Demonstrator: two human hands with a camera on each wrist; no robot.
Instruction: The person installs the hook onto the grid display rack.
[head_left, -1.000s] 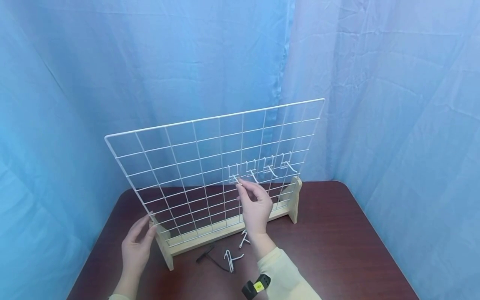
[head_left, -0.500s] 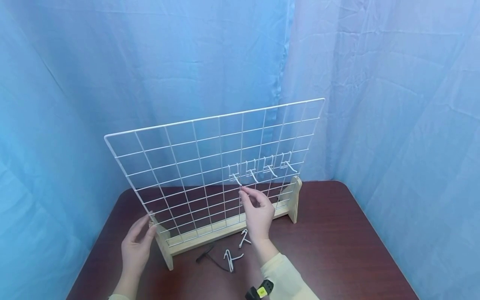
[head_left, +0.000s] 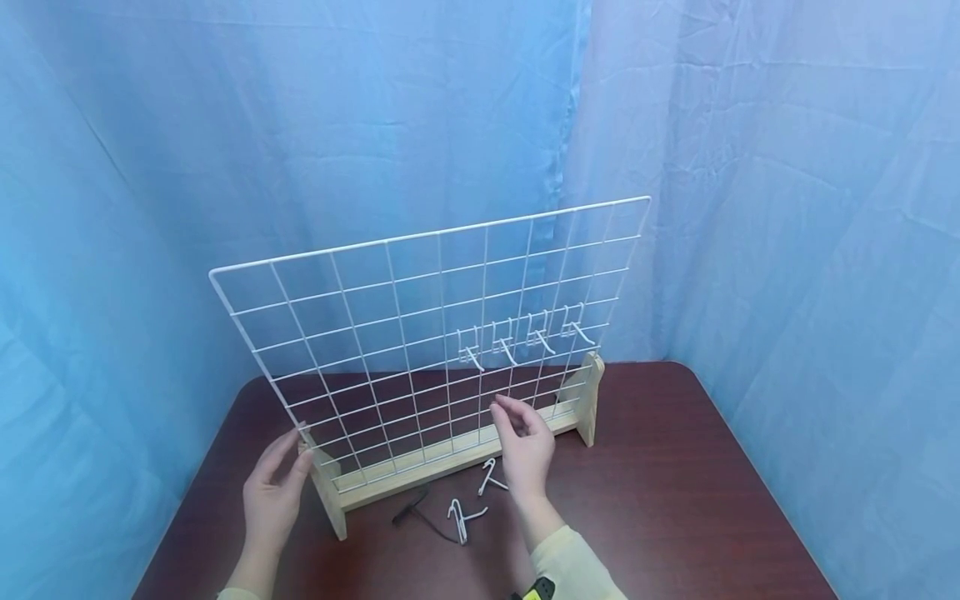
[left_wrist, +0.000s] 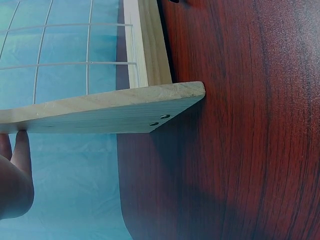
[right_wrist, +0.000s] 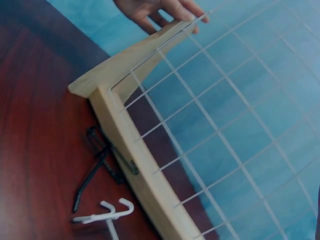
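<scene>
A white wire grid panel (head_left: 438, 232) stands upright in a wooden stand (head_left: 327, 492). Several white hooks (head_left: 474, 360) hang in a row on its right half. My left hand (head_left: 272, 492) grips the top of the stand's left side piece, beside the grid's edge; in the right wrist view, that hand's fingers (right_wrist: 175, 9) lie over the wood and wire. Below the leftmost hung hook, my right hand (head_left: 528, 450) hovers in front of the grid. Its thumb and forefinger are loosely bent toward each other with nothing held.
On the dark red table (head_left: 675, 492), in front of the stand, lie two loose white hooks, one nearer (head_left: 461, 525) and one by the right wrist (head_left: 488, 477). A black hook (right_wrist: 90, 180) lies against the stand's base. Blue curtains (head_left: 375, 125) surround the table.
My right hand has let go of the leftmost hung hook and drawn down and back to the right. That hook stays on the grid. My left hand keeps its place.
</scene>
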